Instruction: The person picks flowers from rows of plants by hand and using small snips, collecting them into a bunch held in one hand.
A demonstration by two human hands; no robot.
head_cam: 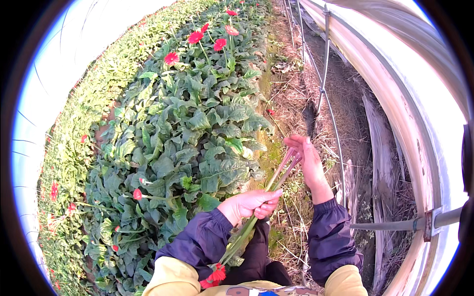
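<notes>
My left hand (259,202) is closed around a small bunch of gerbera stems (245,232). The red gerbera heads (216,274) hang at the lower end, near my left forearm and torso. Reddish cut-looking stem ends (292,154) point up and away, spreading slightly. Beside these ends is my right hand (305,153), palm turned toward them with the fingers extended; whether it touches the stems cannot be told.
A bed of leafy gerbera plants (177,122) fills the left, with red blooms (195,37) at the far end. Straw-strewn ground (292,88) runs alongside. Metal tubes (326,55) and plastic sheeting (392,66) stand on the right. A horizontal pipe (389,225) lies right of my right sleeve.
</notes>
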